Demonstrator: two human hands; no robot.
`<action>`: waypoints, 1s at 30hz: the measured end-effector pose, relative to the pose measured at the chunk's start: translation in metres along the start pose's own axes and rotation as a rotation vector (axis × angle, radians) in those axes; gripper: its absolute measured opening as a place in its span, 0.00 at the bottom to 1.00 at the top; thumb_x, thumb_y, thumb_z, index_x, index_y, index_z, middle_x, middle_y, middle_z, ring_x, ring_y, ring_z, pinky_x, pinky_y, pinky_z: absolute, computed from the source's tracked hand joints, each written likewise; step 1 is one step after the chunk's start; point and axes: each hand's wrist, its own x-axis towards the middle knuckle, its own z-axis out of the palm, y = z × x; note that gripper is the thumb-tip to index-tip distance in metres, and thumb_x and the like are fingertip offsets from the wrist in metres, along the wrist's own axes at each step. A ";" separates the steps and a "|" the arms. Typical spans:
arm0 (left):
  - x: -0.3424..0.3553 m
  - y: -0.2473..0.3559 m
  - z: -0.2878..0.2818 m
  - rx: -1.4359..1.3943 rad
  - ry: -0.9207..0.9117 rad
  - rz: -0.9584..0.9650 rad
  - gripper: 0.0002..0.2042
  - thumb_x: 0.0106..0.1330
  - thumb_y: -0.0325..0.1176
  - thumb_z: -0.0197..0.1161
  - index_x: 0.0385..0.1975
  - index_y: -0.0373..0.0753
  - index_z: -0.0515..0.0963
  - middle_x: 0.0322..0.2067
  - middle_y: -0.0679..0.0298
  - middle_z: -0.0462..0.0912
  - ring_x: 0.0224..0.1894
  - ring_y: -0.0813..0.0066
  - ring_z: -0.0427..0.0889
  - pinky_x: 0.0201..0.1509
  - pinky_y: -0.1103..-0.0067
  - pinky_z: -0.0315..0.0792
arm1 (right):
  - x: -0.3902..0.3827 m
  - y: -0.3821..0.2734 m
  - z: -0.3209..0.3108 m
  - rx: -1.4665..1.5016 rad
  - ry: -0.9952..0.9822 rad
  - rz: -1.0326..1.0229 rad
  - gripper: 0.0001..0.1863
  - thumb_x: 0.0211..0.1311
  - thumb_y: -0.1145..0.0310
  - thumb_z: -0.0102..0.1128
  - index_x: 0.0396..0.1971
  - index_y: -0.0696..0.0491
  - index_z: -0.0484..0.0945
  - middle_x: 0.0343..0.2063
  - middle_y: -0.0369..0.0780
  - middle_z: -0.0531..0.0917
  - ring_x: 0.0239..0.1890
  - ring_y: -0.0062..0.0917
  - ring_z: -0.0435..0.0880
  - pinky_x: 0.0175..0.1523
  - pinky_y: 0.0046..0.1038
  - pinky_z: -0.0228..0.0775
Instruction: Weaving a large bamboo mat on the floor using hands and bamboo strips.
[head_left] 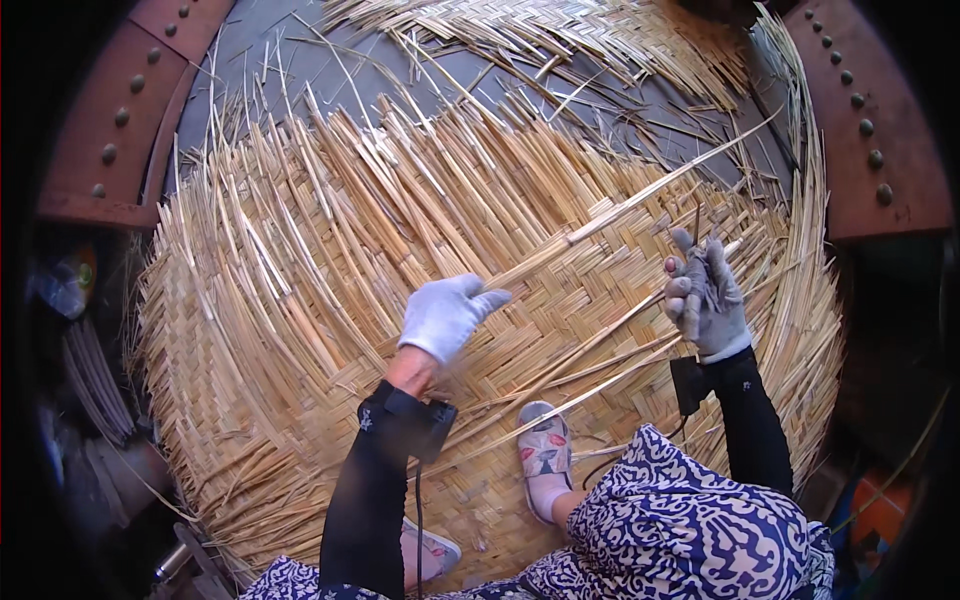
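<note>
My left hand (450, 315), in a pale work glove, is closed at the near end of a flattened reed strip (600, 222). From there the strip slants up to the right, above the weave, and splits into thin ends. My right hand (708, 300), in a worn grey glove with a fingertip showing through, is turned palm up with its fingers curled. A thin dark point (697, 222) sticks up from between those fingers; the rest of it is hidden. Under both hands spreads a large woven reed mat (500, 350) with a herringbone pattern.
Loose reed ends fringe the mat's far edge over a grey floor (250, 60). Another woven piece (600, 40) lies beyond. Studded reddish-brown panels (110, 130) flank both sides. My shoe (545, 445) rests on the mat, and long loose strips (590, 365) cross it near my right hand.
</note>
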 end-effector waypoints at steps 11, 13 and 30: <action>-0.028 0.132 -0.012 -0.388 -0.044 0.421 0.16 0.55 0.42 0.59 0.32 0.33 0.76 0.19 0.62 0.77 0.23 0.81 0.75 0.26 0.85 0.69 | -0.032 0.002 0.070 -0.369 0.075 -0.149 0.15 0.56 0.60 0.52 0.35 0.57 0.66 0.24 0.40 0.76 0.23 0.23 0.77 0.29 0.29 0.75; -0.033 0.143 -0.015 -0.407 -0.022 0.510 0.14 0.56 0.39 0.58 0.33 0.33 0.76 0.20 0.61 0.78 0.21 0.80 0.75 0.24 0.84 0.68 | -0.041 0.003 0.073 -0.198 -0.114 0.054 0.18 0.57 0.60 0.51 0.37 0.60 0.66 0.25 0.43 0.76 0.25 0.27 0.78 0.30 0.37 0.76; -0.052 0.138 -0.004 -0.127 0.492 0.743 0.15 0.60 0.39 0.51 0.40 0.35 0.71 0.37 0.50 0.75 0.42 0.57 0.74 0.46 0.68 0.66 | -0.029 0.054 0.014 -0.677 0.010 0.136 0.13 0.57 0.70 0.49 0.42 0.54 0.64 0.30 0.37 0.73 0.26 0.18 0.72 0.30 0.22 0.68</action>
